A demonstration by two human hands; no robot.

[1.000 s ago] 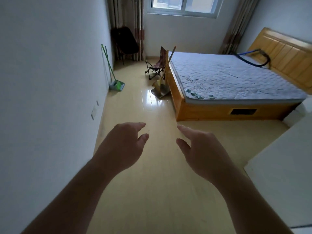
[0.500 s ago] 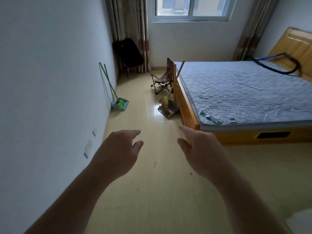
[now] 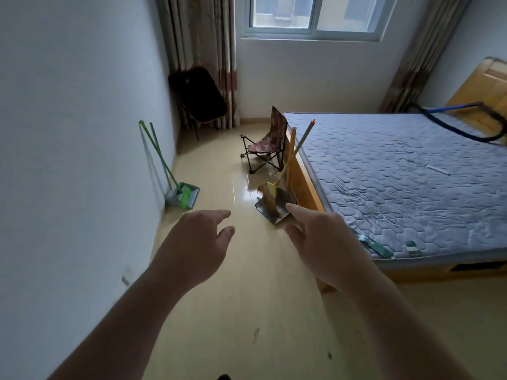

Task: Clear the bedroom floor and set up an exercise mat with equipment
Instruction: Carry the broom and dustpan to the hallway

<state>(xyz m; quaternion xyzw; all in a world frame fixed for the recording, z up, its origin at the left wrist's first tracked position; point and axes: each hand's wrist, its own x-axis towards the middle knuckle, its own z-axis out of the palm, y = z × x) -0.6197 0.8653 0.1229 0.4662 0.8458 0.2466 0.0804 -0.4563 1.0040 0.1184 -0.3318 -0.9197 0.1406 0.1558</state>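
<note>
Both my arms reach forward over the pale wooden floor (image 3: pixel 241 311). My left hand (image 3: pixel 196 244) and my right hand (image 3: pixel 319 237) hang in the air with loose fingers and hold nothing. Just beyond my right fingertips a yellow broom and dark dustpan (image 3: pixel 274 201) lean against the bed frame. A small folding camp chair (image 3: pixel 267 144) stands farther back on the floor. A green broom and dustpan set (image 3: pixel 182 196) leans on the left wall. A dark hoop with a blue section (image 3: pixel 463 122) lies on the mattress at the far right.
The bed (image 3: pixel 397 182) with a grey quilted mattress fills the right side, its wooden headboard (image 3: pixel 485 89) at far right. A dark folded chair (image 3: pixel 199 97) leans in the back left corner by the curtain. The white wall (image 3: pixel 76 149) runs close on my left.
The view has advanced into the room: the bed, brooms and camp chair are nearer and larger. My hands keep the same open pose out in front.
</note>
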